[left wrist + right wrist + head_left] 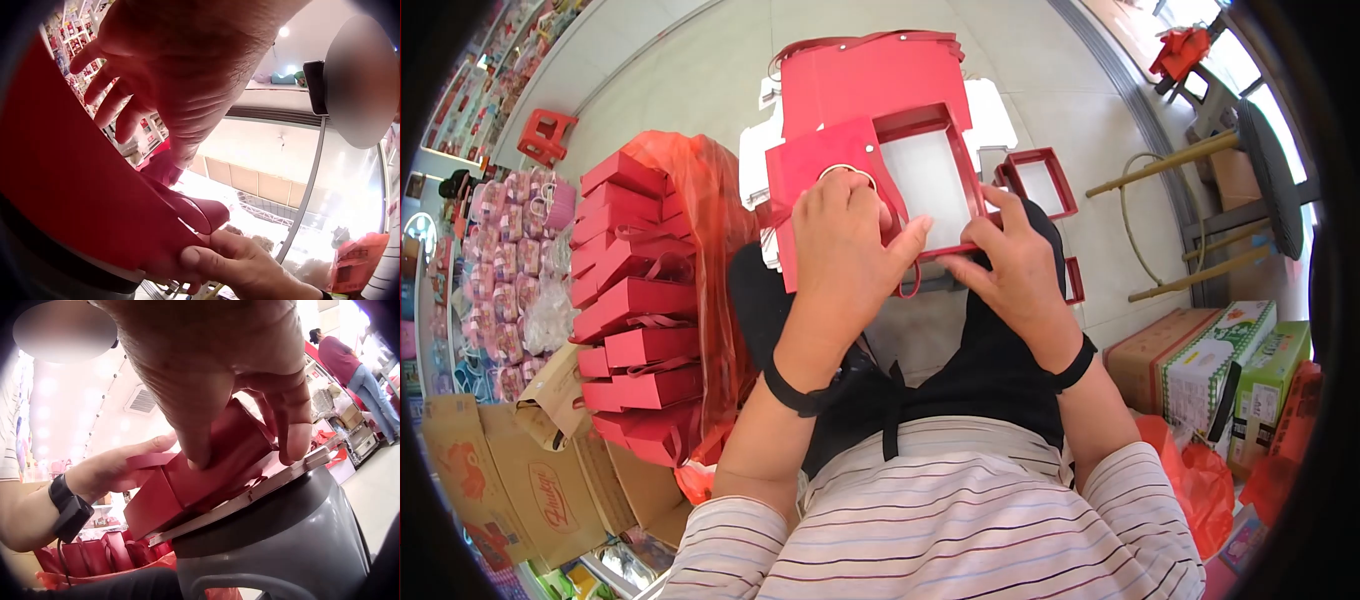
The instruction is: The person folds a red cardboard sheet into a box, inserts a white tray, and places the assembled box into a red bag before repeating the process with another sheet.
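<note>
A red gift box (982, 195) with a white inside lies above the person's lap, its flap (815, 155) folded out to the left. My left hand (840, 240) rests over the flap, its fingers loosely extended, with a thin pale ring (847, 172) at the fingertips. In the left wrist view its thumb touches the red ribbon (209, 215), which loops off the box edge. At the near right corner, my right hand (1015, 255) pinches the box wall between thumb and fingers; the right wrist view shows the thumb (195, 447) against the outer side.
Below the box stands a grey stool (281, 544) bearing flat pieces. A larger red box (870, 85) lies beyond. Stacked red boxes (640, 300) in an orange-red bag (725, 280) are at left. Small red frames (1040, 180), a round-seated stool (1270, 180) and cartons (1215, 360) are at right.
</note>
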Motion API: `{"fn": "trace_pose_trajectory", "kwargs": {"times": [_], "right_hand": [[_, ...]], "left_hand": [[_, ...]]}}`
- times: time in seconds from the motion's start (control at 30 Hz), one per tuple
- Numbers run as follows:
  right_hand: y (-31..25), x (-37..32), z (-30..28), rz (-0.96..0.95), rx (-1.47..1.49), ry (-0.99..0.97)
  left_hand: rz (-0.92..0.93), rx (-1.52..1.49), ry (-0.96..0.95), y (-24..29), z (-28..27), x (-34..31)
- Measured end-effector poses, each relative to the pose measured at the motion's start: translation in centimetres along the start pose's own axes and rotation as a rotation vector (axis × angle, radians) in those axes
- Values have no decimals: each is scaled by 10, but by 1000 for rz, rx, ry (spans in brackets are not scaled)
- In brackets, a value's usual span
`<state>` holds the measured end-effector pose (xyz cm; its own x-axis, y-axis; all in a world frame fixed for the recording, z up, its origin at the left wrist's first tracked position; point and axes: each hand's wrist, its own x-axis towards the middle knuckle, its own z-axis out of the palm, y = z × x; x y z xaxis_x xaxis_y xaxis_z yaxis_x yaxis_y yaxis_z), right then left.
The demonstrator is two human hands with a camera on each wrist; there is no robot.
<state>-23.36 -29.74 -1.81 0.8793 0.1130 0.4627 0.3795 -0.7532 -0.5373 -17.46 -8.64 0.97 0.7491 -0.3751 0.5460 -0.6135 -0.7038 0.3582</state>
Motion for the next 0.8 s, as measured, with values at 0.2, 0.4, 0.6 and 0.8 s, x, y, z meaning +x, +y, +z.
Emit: {"fn": "trace_pose_trajectory", "kwargs": {"times": [0.2, 0.4, 0.6, 0.8], "right_hand": [[4, -3, -1, -8, 15, -14], [3, -3, -2, -2, 48, -52], [-11, 4, 0, 3, 254, -106], [-20, 6, 21, 149, 590, -224]], "left_hand": [[-236, -374, 38, -6, 4, -7], [-335, -144, 124, -39, -34, -26], [-758, -597, 50, -67, -29, -48], [-688, -688, 108, -54, -15, -54]]}}
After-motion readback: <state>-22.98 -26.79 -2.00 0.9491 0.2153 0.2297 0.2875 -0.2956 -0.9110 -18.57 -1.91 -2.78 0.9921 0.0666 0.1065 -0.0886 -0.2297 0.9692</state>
